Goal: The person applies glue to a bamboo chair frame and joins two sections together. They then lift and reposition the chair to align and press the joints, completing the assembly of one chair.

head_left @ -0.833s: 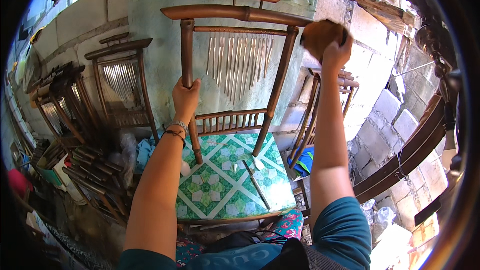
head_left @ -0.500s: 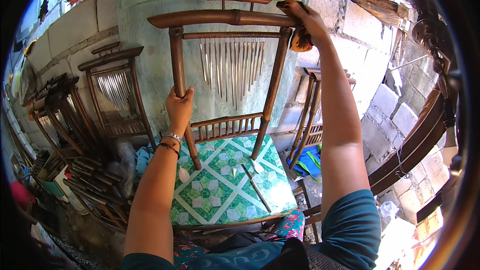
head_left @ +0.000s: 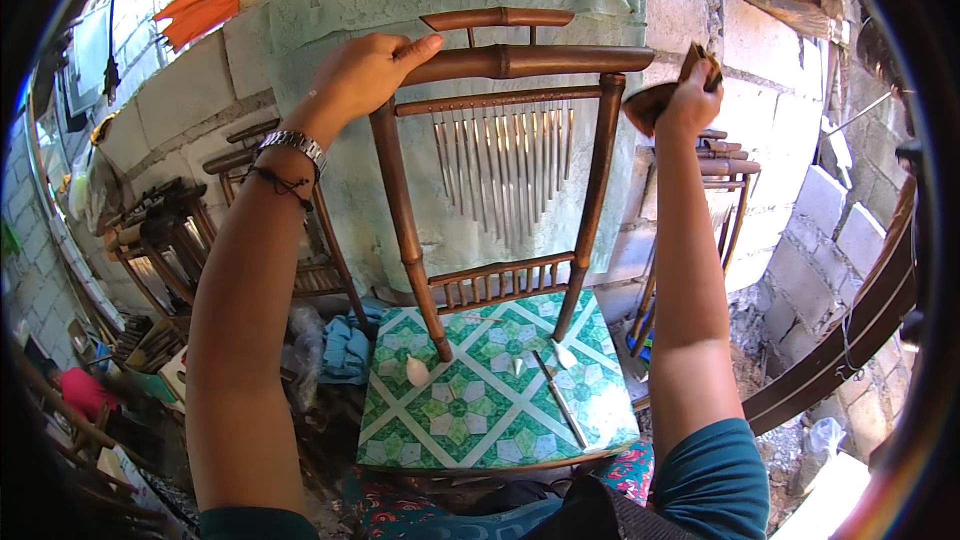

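A brown bamboo wind chime frame (head_left: pixel 520 62) stands upright on a small table (head_left: pixel 480 445) with a green and white floral pattern. Silvery metal tubes (head_left: pixel 505 170) hang in a pointed row from its crossbar. My left hand (head_left: pixel 365 78) is closed round the left end of the thick top bar, hiding that end. To the right of the bar, apart from it, my right hand (head_left: pixel 690 108) grips a folded dark cloth (head_left: pixel 652 106). On the tabletop lie a slim, dark-and-silver tool (head_left: pixel 562 402) and small, white, tapered pieces (head_left: pixel 417 371).
Similar bamboo chimes lean at the left (head_left: pixel 165 240) and behind my right arm (head_left: pixel 735 175). A pale green cloth (head_left: pixel 350 240) hangs on the block wall (head_left: pixel 765 40). Light blue fabric (head_left: pixel 345 350) lies left of the table. A dark curved beam (head_left: pixel 830 360) crosses the right side.
My left hand has moved from the frame's left post up to the top bar's left end. My right hand, with the cloth, has come off the bar's right end and moved down and right.
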Available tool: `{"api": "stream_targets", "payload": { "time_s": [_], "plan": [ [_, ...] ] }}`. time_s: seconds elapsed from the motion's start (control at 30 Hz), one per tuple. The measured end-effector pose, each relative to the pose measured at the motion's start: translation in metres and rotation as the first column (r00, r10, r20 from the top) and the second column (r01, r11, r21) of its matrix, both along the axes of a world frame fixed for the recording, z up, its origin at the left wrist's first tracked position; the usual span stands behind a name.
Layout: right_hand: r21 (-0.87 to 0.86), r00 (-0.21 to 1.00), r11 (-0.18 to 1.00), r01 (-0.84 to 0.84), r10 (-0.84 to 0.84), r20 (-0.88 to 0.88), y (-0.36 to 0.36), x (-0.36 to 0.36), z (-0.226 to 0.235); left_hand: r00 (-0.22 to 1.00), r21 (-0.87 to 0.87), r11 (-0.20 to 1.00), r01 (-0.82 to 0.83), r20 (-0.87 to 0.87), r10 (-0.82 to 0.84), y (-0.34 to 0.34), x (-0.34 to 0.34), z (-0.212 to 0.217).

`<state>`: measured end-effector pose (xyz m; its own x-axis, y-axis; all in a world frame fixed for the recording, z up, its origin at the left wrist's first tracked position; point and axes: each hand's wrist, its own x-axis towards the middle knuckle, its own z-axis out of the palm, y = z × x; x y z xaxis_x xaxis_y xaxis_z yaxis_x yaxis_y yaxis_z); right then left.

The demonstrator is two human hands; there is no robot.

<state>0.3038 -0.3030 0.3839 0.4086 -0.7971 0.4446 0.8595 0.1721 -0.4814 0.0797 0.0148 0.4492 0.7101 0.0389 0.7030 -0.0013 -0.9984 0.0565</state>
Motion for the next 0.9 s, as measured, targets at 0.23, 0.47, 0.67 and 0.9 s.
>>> {"api": "stream_targets", "payload": {
  "time_s": [0.23, 0.47, 0.67, 0.9],
  "plan": [
    [-0.647, 0.951, 0.7, -0.303, 0.262, -0.162, 0.046, -0.046, -0.103, 0.935, 0.152, 0.963, 0.221, 0.246, -0.253, 0.005, 0.008, -0.009],
    [-0.634, 0.924, 0.696, -0.337, 0.373, -0.082, 0.053, -0.044, -0.106, 0.984, 0.177, 0.978, 0.113, 0.119, -0.135, -0.004, 0.008, -0.013],
    [-0.564, 0.887, 0.708, -0.424, 0.451, -0.101, 0.058, -0.037, -0.113, 0.925, -0.05, 0.93, 0.365, 0.128, -0.357, -0.013, 0.012, 0.016],
    [-0.553, 0.89, 0.71, -0.436, 0.432, -0.146, 0.059, -0.039, -0.112, 0.914, 0.812, 0.584, 0.002, 0.236, -0.331, -0.045, -0.001, 0.036]
  ]
}}
